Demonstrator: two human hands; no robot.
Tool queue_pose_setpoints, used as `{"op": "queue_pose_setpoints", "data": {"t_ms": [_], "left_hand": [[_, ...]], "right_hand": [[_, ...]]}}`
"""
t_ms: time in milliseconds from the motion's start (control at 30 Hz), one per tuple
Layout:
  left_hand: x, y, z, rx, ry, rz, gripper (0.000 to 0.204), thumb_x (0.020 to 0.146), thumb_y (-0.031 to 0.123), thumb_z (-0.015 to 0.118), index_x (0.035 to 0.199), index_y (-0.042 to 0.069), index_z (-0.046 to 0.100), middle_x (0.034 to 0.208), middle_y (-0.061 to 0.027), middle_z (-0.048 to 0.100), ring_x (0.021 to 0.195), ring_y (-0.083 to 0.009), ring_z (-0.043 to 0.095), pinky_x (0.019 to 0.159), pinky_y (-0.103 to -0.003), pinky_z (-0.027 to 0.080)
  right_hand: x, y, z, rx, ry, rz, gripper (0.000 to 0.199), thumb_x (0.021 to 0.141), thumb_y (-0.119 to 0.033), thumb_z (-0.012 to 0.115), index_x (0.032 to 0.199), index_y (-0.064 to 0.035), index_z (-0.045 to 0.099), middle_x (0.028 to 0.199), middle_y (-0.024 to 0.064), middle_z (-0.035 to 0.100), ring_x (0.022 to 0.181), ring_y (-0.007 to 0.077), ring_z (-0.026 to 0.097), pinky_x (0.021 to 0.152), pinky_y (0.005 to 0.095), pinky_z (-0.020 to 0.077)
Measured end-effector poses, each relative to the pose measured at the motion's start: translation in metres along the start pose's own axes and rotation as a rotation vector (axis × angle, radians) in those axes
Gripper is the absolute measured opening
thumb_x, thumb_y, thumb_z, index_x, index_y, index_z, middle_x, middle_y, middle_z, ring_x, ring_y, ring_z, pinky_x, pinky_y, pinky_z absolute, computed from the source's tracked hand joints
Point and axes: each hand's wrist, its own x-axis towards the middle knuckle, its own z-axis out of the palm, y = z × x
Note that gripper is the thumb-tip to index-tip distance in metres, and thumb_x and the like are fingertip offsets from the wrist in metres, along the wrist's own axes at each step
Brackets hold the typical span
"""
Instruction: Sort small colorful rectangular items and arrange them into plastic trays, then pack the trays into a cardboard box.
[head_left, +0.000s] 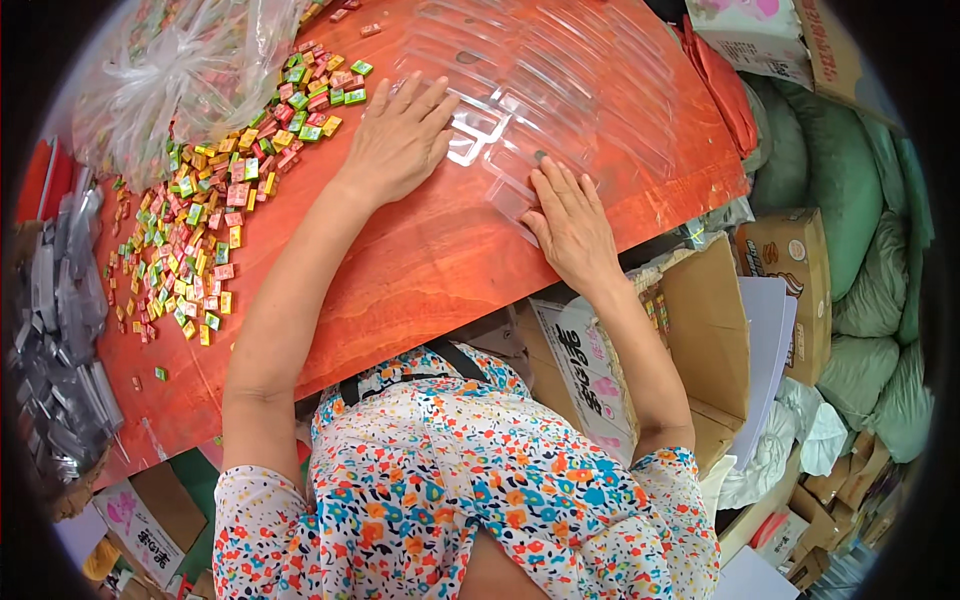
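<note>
The clear plastic tray sheet (520,150), moulded into rows of small pockets, lies flat on the orange bench (400,270) straight ahead of me. My left hand (400,140) rests spread on its near left edge; my right hand (568,222) presses its near right corner, fingers flat. Neither hand is closed on anything. I judge I'm squaring the sheet (it overlaps other clear ones beyond). Filling the pockets would call for reaching left, where the small coloured wrapped squares (215,215) lie scattered below a clear bag (180,70) of more. Cardboard boxes (700,330) stand beside the bench.
</note>
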Motion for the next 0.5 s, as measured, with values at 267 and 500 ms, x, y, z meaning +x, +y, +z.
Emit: {"op": "queue_pose_setpoints", "data": {"t_ms": [267,500], "left_hand": [[-0.001,0.002,0.000,0.045,-0.051,0.020,0.043,0.098,0.031,0.043,0.134,0.009,0.053,0.146,-0.0082,0.045,0.139,-0.0309,0.035,0.116,-0.052,0.022],[-0.013,0.011,0.002,0.018,-0.019,-0.004,0.042,0.099,0.033,0.042,0.132,0.009,0.054,0.142,-0.0093,0.050,0.137,-0.0325,0.038,0.116,-0.051,0.024]], "right_hand": [[0.002,0.002,-0.001,-0.030,0.045,0.011,0.044,0.098,-0.029,0.054,0.135,-0.0065,0.051,0.148,0.0123,0.043,0.136,0.0289,0.041,0.115,0.0464,0.0271],[0.001,0.002,-0.003,0.012,0.092,-0.006,0.039,0.094,-0.024,0.059,0.129,-0.0064,0.056,0.145,0.0121,0.046,0.134,0.0294,0.043,0.112,0.0478,0.0303]]}}
